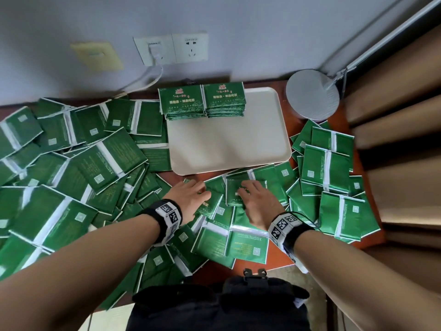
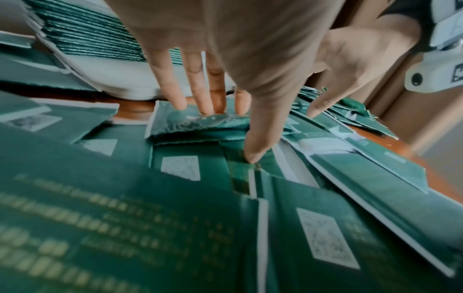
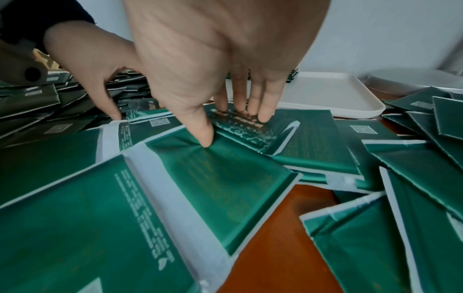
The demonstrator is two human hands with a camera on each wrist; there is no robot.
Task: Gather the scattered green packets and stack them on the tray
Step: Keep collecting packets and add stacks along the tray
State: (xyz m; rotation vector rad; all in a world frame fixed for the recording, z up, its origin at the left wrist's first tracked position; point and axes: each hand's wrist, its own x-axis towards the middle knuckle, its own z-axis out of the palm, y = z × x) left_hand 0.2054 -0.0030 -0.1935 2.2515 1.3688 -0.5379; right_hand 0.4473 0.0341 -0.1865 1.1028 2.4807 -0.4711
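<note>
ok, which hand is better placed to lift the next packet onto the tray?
Right, probably. The right hand rests with straight fingers on a face-up packet just below the tray. The left hand touches packets lying farther left in the heap.

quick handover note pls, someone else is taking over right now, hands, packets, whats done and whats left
Left hand: open, fingers flat on loose packets just below the tray.
Right hand: open, fingers pressing a face-up packet beside it.
Done: two neat stacks at the tray's far edge.
Left: most of it. A big heap of scattered packets to the left, more to the right and near the front; the rest of the tray is bare.
</note>
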